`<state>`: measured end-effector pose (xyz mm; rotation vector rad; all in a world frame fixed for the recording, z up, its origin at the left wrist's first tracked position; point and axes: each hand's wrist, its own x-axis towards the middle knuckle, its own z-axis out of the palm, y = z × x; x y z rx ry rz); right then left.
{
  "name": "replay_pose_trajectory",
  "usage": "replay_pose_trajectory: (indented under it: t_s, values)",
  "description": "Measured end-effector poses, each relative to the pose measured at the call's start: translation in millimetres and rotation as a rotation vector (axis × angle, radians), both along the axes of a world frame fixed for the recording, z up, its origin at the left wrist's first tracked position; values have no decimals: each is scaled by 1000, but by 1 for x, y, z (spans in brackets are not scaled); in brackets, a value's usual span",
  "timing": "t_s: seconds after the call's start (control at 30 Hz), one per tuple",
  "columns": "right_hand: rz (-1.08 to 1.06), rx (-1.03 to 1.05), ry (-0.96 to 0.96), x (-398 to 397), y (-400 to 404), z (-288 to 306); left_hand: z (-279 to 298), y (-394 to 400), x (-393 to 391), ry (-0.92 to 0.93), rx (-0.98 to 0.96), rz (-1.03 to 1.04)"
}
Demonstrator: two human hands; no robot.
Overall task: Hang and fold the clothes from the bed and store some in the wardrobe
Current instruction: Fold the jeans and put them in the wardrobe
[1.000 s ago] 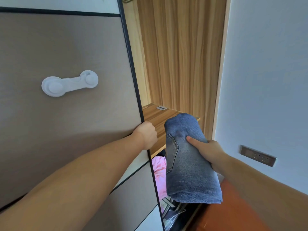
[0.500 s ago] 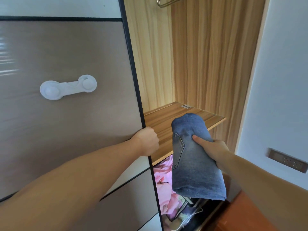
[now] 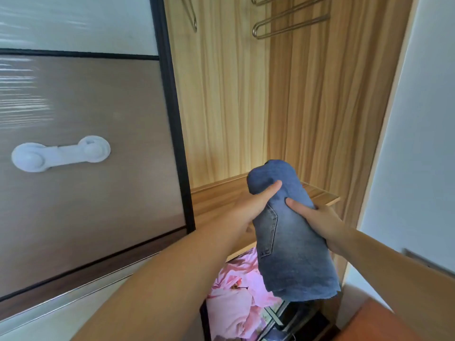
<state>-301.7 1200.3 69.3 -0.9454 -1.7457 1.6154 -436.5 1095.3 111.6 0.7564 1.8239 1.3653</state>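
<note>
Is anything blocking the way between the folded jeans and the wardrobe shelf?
Nothing visible. Both hands, left and right, hold the jeans at the shelf's front edge. The door is slid aside, and the hangers hang well above.

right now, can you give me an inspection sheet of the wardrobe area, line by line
surface: light wooden wardrobe shelf, bare where visible, inside the open wood-grain compartment
job's things: folded blue denim jeans, held up in front of the shelf's front edge, not yet set down
clutter: pink floral fabric bunched in the space below the shelf; dark items beside it, too unclear to name
grippers: left hand grips the jeans' left side, thumb on top; right hand grips the right side, fingers hidden behind the denim
cables: nothing seen
surroundings: brown sliding door with a white plastic child lock; metal hangers above; pale wall at right
</note>
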Motion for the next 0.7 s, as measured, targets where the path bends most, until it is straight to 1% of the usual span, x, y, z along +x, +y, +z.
replay_pose_trajectory:
  t_s: [0.03,0.1,0.17,0.2,0.27,0.4,0.47,0.53,0.6,0.7]
  values:
    - [36,6,16,-1,5,5,1,6,0,-128,-18,-6]
    - [155,-4,11,1,19,14,3,19,-9,-342,34,-36]
    - [296,-48,3,5,38,20,6,33,-20,-451,93,-108]
    - [348,-73,1,7,49,21,6,41,-23,-467,101,-119]
    - [414,-124,3,7,72,22,4,63,-24,-441,94,-83]
    - [514,-291,-19,8,120,9,1,119,-23,-410,158,81]
    - [541,-441,12,12,147,-5,4,145,-30,-419,219,240]
    - [549,-536,36,15,175,-19,3,167,-43,-401,295,449]
    - [484,-559,35,9,198,-29,0,183,-55,-395,358,611]
    - [404,-568,107,-17,215,-39,-13,196,-68,-417,394,779]
